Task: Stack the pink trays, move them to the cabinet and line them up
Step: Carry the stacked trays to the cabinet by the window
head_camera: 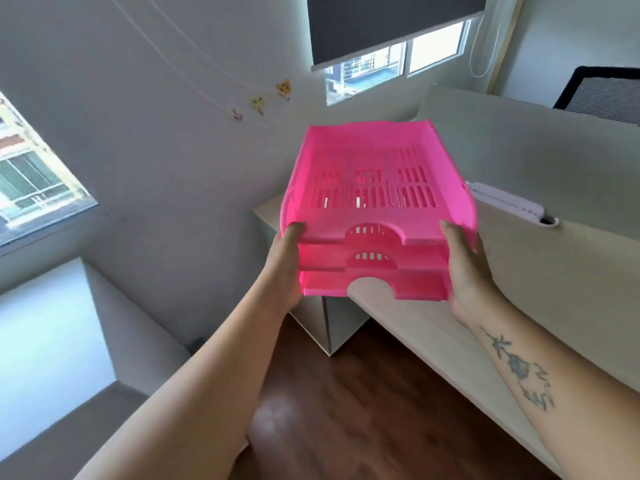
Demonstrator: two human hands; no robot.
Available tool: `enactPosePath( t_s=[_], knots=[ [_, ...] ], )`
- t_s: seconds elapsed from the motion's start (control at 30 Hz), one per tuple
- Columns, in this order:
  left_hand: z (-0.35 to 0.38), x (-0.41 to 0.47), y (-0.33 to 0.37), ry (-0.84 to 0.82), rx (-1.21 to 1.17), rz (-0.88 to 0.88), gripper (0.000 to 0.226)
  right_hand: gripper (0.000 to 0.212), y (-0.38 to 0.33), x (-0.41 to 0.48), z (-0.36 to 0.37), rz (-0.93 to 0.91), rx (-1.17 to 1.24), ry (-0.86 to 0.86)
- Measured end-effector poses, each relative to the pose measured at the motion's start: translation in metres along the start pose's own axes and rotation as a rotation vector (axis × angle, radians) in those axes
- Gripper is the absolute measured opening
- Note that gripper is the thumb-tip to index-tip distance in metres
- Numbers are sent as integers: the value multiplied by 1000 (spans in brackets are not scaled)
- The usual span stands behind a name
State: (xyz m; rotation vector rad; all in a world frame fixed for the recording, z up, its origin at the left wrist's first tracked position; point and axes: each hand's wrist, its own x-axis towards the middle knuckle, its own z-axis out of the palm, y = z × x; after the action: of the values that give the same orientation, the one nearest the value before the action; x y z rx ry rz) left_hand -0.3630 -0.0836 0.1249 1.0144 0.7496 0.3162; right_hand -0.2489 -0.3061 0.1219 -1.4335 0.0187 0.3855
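White walls with two windows (pixel 398 60) and a dark wood floor (pixel 346 410) frame a pale desk (pixel 519 289) on the right. Three stacked pink trays (pixel 375 202) hang in the air above a low cabinet (pixel 332 320) near the corner. Left hand (pixel 285 268) and right hand (pixel 465 271) each clasp a side of the stack.

Daylight came from the far window (pixel 398 60) under a half-lowered blind (pixel 391 26) and from a second window (pixel 31 168) on the left, leaving the room evenly bright with soft shadows. The wood floor (pixel 346 410) carried a dull glare. Wide-angle distortion bent the walls, and the picture was slightly soft throughout.
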Motion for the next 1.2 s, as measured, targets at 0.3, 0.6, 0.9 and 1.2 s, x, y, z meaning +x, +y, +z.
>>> enactPosePath(
  t_s=[0.3,0.6,0.9,1.2],
  knots=[
    [-160,-96,75,214,-80,231,48,55,3,-82,158,-16,19,-336],
    [-305,-214,108,270,-142,487,37,51,16,-182,300,-64,16,-762],
    [-405,-326,93,621,-141,551,41,80,70,-287,396,21,-4,-1069],
    [-518,-406,72,801,-198,491,44,55,130,-393,470,72,6,-1200]
  ],
)
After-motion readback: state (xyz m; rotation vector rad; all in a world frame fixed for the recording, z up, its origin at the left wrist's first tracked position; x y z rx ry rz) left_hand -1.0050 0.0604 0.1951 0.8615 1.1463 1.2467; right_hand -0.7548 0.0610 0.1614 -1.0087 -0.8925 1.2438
